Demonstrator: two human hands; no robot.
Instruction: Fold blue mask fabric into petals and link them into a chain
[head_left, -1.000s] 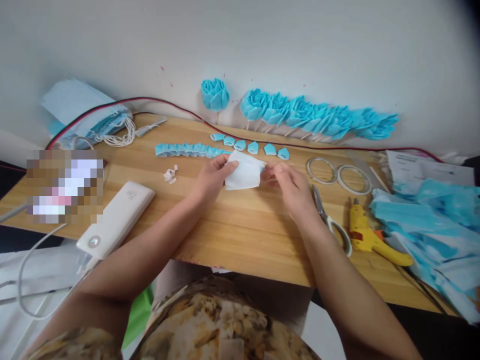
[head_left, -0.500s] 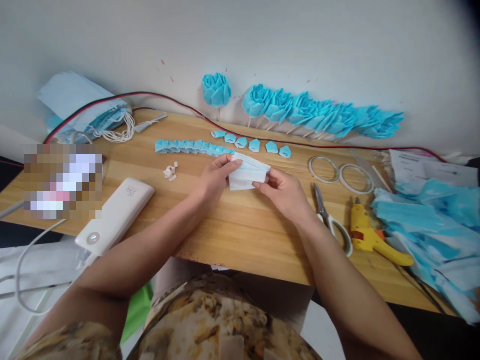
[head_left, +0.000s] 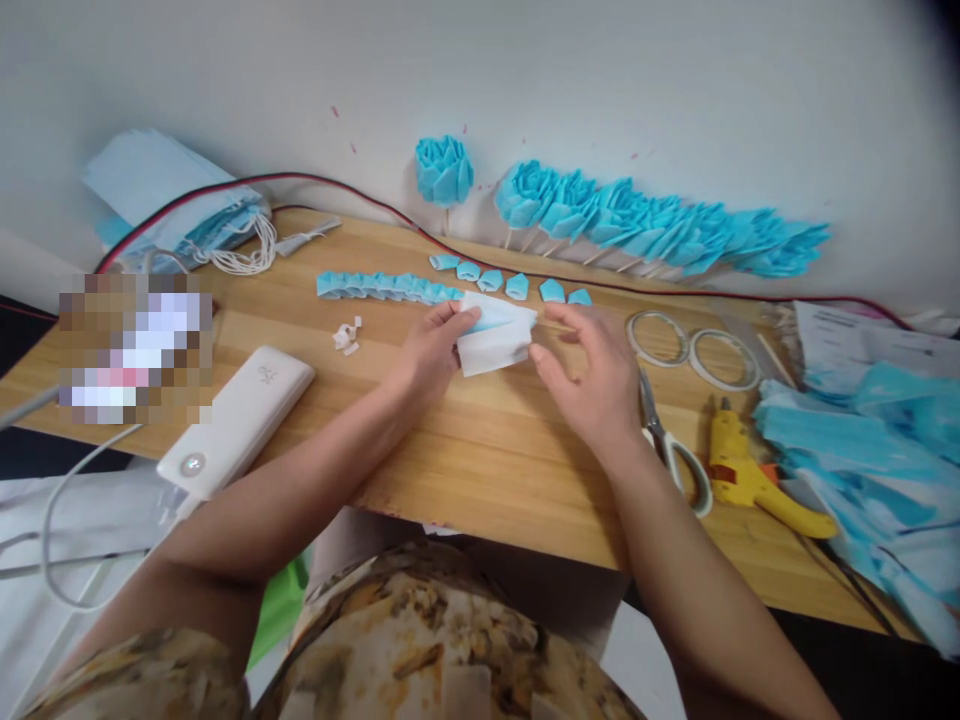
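Observation:
My left hand (head_left: pixel 435 350) pinches the left edge of a small folded piece of face mask (head_left: pixel 495 345), white with a light blue strip showing. At its right side my right hand (head_left: pixel 589 370) has thumb and fingers apart, the fingertips close to the piece's edge. Beyond my hands, a row of folded blue pieces (head_left: pixel 382 288) reaches left, and several small rolled blue pieces (head_left: pixel 516 287) lie farther back. Scissors (head_left: pixel 664 440) with white handles rest beside my right wrist.
Blue flowers on sticks (head_left: pixel 615 215) lean against the wall behind a red-black cable (head_left: pixel 360 200). Tape rings (head_left: pixel 724 360), a yellow glue gun (head_left: pixel 739 480) and cut blue material (head_left: pixel 862 440) lie right. A power bank (head_left: pixel 236 425), white scraps (head_left: pixel 346 336) and stacked masks (head_left: pixel 176 195) are left.
My right hand has let go of the mask piece and opened its fingers, moving slightly right. The piece stays in my left hand, its folds now slanted apart. The view has shifted a little.

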